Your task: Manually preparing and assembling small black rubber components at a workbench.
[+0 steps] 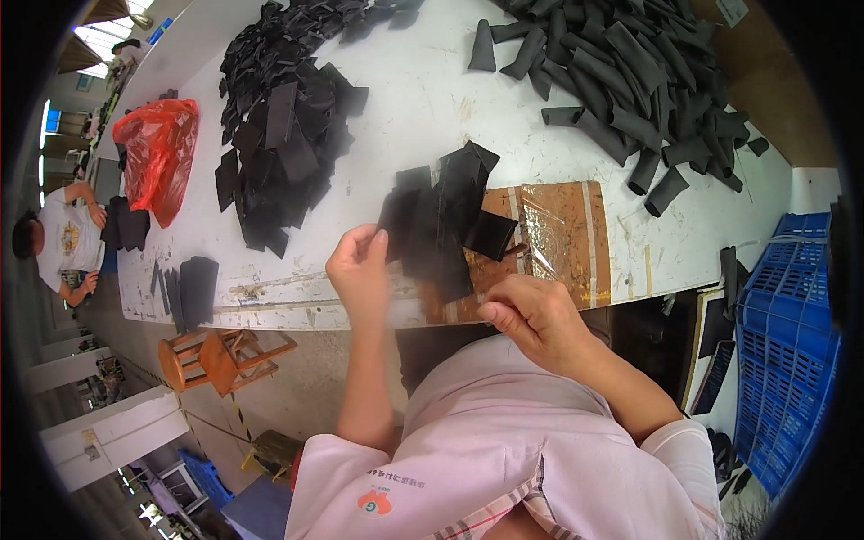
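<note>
Thin black rectangular pieces (445,211) heaped over the left part of the brown taped cardboard sheet (585,238). Left hand (358,263) bunched beside them, left of the cardboard; right hand (538,317) curled at its near edge (whether either grips anything, can't tell).

On the near pale shirt (441,423), a short line of dark lettering (398,478) runs above a rounded orange emblem (373,502) with a green-and-white mark. At the far right, a small white label (733,11) sits on the brown panel (774,99), its print too small to read.
</note>
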A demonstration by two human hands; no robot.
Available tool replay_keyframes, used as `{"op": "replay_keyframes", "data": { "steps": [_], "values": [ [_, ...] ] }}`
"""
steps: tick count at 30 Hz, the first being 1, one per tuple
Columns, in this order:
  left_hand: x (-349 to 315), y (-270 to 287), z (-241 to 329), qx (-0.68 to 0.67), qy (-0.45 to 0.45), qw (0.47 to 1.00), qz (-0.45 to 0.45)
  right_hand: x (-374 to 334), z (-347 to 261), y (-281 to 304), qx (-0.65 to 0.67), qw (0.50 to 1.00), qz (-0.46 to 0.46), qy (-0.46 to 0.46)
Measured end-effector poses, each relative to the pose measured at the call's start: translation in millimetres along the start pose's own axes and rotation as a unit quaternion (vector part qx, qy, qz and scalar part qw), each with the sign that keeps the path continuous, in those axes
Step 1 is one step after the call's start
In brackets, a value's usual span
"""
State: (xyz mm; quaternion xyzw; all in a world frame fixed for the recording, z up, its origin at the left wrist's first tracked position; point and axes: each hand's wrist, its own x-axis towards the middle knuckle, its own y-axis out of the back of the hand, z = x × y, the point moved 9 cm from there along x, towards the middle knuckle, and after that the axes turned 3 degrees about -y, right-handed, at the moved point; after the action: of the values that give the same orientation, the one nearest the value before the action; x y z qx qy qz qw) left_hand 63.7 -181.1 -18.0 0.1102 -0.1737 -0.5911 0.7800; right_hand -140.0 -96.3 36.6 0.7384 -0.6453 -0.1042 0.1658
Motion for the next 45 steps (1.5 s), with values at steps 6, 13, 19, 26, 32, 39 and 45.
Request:
{"op": "replay_keyframes", "data": {
  "steps": [6, 13, 19, 26, 32, 39, 45],
  "values": [
    [-59, -41, 43, -0.252, 0.157, 0.885, -0.359, 7, 1, 1, 0.076, 0.990, 0.113, -0.034],
    [-75, -26, 66, -0.219, 0.096, 0.962, -0.132, -3, -8, 17, -0.083, 0.979, 0.187, 0.009],
    [-91, -49, 73, -0.297, 0.194, 0.896, -0.266, -10, -20, 18, -0.203, 0.951, 0.216, 0.091],
    [-92, -56, 57, -0.293, 0.262, 0.884, -0.253, -15, -28, 8, -0.346, 0.899, 0.202, 0.174],
    [-91, -65, 51, -0.280, 0.271, 0.883, -0.261, -12, -26, 9, -0.379, 0.886, 0.197, 0.181],
    [-84, -60, 53, -0.159, 0.165, 0.943, -0.242, -7, -13, 21, -0.123, 0.985, 0.115, 0.038],
    [-89, -56, 89, 0.009, -0.074, 0.975, -0.211, -14, -9, 24, -0.058, 0.982, 0.155, 0.091]
  ]
}}
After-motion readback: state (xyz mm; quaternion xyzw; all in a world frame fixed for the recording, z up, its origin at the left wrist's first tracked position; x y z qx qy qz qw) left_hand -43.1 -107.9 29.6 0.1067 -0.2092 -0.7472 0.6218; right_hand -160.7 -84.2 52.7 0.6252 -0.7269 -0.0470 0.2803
